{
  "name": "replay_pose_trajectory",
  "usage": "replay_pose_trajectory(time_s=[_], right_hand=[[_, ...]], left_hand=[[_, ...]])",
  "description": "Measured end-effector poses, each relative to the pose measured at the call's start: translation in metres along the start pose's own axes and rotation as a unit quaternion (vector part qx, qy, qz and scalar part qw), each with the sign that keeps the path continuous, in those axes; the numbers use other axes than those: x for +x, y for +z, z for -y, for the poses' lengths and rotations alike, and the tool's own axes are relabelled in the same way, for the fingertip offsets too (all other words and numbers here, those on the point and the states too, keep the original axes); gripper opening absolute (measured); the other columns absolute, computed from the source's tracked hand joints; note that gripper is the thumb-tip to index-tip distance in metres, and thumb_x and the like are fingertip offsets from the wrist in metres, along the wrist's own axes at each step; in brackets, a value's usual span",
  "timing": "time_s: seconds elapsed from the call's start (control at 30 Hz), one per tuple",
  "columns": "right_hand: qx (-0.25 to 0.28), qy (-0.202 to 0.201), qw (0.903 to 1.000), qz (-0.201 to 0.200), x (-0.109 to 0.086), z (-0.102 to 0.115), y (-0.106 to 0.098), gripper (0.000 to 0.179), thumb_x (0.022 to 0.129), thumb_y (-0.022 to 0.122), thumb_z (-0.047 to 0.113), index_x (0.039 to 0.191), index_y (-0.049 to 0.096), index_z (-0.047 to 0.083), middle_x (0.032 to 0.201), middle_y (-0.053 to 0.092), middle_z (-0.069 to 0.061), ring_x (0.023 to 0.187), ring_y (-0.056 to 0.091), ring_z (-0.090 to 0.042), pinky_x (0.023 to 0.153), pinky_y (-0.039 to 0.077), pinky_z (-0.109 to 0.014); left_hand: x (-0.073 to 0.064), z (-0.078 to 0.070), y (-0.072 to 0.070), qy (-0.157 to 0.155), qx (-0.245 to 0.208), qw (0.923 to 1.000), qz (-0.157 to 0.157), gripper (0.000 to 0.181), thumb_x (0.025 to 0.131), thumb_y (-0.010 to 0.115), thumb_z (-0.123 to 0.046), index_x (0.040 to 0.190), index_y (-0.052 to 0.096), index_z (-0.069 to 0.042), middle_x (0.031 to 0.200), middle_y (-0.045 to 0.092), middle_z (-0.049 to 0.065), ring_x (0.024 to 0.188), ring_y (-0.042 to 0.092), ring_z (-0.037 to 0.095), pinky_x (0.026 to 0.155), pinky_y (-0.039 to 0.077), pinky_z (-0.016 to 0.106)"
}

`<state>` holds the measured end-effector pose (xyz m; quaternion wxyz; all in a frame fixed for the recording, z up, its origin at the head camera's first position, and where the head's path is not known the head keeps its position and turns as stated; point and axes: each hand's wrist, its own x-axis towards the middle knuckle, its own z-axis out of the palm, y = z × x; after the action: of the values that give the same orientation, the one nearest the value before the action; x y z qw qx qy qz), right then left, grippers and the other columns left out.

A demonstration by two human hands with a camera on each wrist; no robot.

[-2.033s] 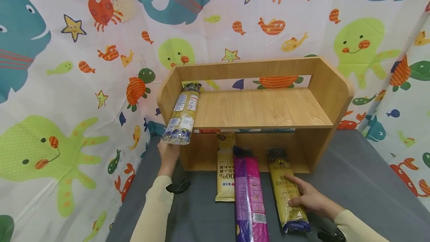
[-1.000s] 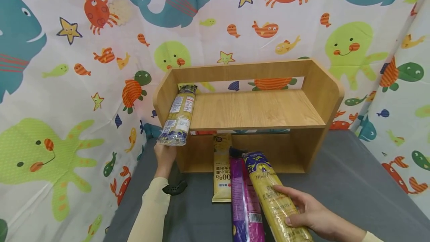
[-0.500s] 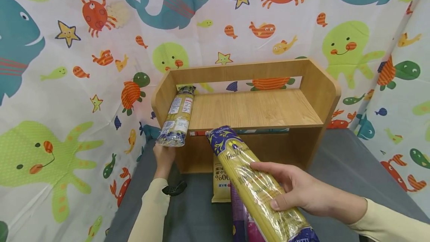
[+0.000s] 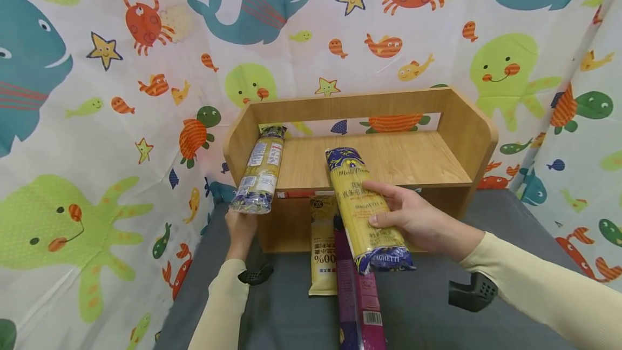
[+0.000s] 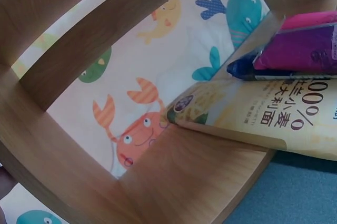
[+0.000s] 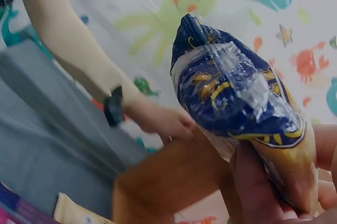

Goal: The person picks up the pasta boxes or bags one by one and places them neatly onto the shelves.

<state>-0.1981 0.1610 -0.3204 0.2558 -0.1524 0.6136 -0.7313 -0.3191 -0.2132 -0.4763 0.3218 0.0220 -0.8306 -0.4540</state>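
My right hand [image 4: 413, 217] grips a yellow spaghetti bag [image 4: 362, 209] by its right side, thumb on top, its far end tilted up in front of the upper board of the wooden shelf [image 4: 389, 161]. In the right wrist view the bag's blue end [image 6: 226, 92] is close up. My left hand [image 4: 241, 231] holds the shelf's left side at the front edge, under the near end of another spaghetti bag [image 4: 259, 169]; its fingers are partly hidden. That bag lies on the upper board against the left side panel, its blue end jutting over the front.
A cream pasta packet [image 4: 323, 263] lies partly inside the lower compartment. To its right, a purple-pink packet [image 4: 357, 296] reaches toward me over the grey tabletop [image 4: 291, 317]. A patterned curtain [image 4: 160, 101] hangs behind and beside the shelf.
My right hand has lifted the spaghetti bag off the tabletop and carried it leftward, then up and forward to the upper board's front. My left hand and the other bag have stayed in place.
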Motion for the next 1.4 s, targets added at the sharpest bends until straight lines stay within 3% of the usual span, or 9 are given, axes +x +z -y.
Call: replay_pose_trajectory(time_s=[0.17,0.3,0.5,0.8,1.03,1.2,1.33,1.4], right_hand=[[-0.033,0.008,0.9973,-0.065,0.025,-0.002,-0.008,0.084,0.096,0.058,-0.005,0.164,0.011,0.009,0.138,0.053,-0.015,0.101,0.07,-0.011,0.087,0.059,-0.031],[-0.057,0.019,0.9935,-0.097,0.04,0.001,-0.012,0.084,0.095,0.059,-0.005,0.164,0.013,0.009,0.139,0.055,-0.016,0.099,0.069,-0.007,0.087,0.057,-0.028],[-0.084,0.044,0.9883,-0.12,0.063,0.015,-0.011,0.085,0.095,0.059,-0.004,0.165,0.014,0.011,0.153,0.04,-0.026,0.097,0.066,-0.007,0.086,0.055,-0.026],[-0.122,0.078,0.9797,-0.138,0.1,0.029,-0.012,0.084,0.095,0.058,-0.007,0.164,0.015,0.011,0.145,0.047,-0.022,0.084,0.066,-0.009,0.078,0.058,-0.026],[-0.148,0.078,0.9716,-0.167,0.108,0.036,-0.01,0.088,0.094,0.062,-0.005,0.164,0.011,0.012,0.138,0.051,-0.024,0.082,0.068,-0.013,0.075,0.059,-0.029],[-0.152,0.069,0.9682,-0.186,0.104,0.042,-0.011,0.092,0.093,0.064,-0.005,0.164,0.01,0.013,0.153,0.037,-0.03,0.103,0.06,-0.021,0.077,0.057,-0.028],[-0.224,0.039,0.95,-0.214,0.094,0.048,-0.021,0.086,0.094,0.067,0.005,0.163,0.016,0.011,0.16,0.026,-0.033,0.107,0.055,-0.029,0.075,0.055,-0.029],[-0.296,0.017,0.9282,-0.225,0.087,0.048,-0.026,0.081,0.094,0.069,0.013,0.162,0.024,0.01,0.16,0.029,-0.033,0.113,0.058,-0.036,0.081,0.056,-0.035]], left_hand=[[-0.002,0.002,0.001,-0.005,-0.009,0.9999,-0.003,0.037,0.099,0.059,-0.031,0.11,0.073,0.001,0.084,0.071,0.022,0.064,0.048,0.022,0.058,0.037,0.035],[-0.002,0.002,0.003,-0.01,-0.018,0.9998,-0.007,0.034,0.098,0.062,-0.029,0.112,0.073,0.001,0.089,0.073,0.022,0.067,0.05,0.022,0.06,0.039,0.035],[-0.003,-0.001,0.003,-0.018,-0.028,0.9994,-0.011,0.032,0.099,0.063,-0.024,0.12,0.071,-0.001,0.105,0.076,0.02,0.075,0.055,0.023,0.065,0.043,0.032],[-0.003,0.0,0.002,-0.016,-0.02,0.9996,-0.01,0.033,0.1,0.058,-0.025,0.119,0.071,-0.002,0.101,0.076,0.02,0.073,0.053,0.023,0.064,0.041,0.034],[-0.002,-0.002,0.004,-0.02,-0.017,0.9997,0.001,0.035,0.102,0.058,-0.03,0.121,0.07,-0.003,0.105,0.075,0.02,0.075,0.055,0.026,0.067,0.042,0.038],[0.001,-0.001,0.007,0.013,0.0,0.9998,-0.015,0.033,0.101,0.058,-0.027,0.116,0.071,0.0,0.102,0.075,0.023,0.074,0.059,0.031,0.067,0.046,0.046],[0.001,0.0,0.006,0.026,0.009,0.9993,-0.026,0.031,0.099,0.06,-0.024,0.113,0.072,0.002,0.101,0.075,0.024,0.074,0.061,0.033,0.068,0.047,0.05],[0.001,0.001,0.005,0.029,0.012,0.9991,-0.029,0.031,0.099,0.061,-0.023,0.113,0.071,0.003,0.101,0.075,0.025,0.074,0.061,0.033,0.068,0.047,0.05]])
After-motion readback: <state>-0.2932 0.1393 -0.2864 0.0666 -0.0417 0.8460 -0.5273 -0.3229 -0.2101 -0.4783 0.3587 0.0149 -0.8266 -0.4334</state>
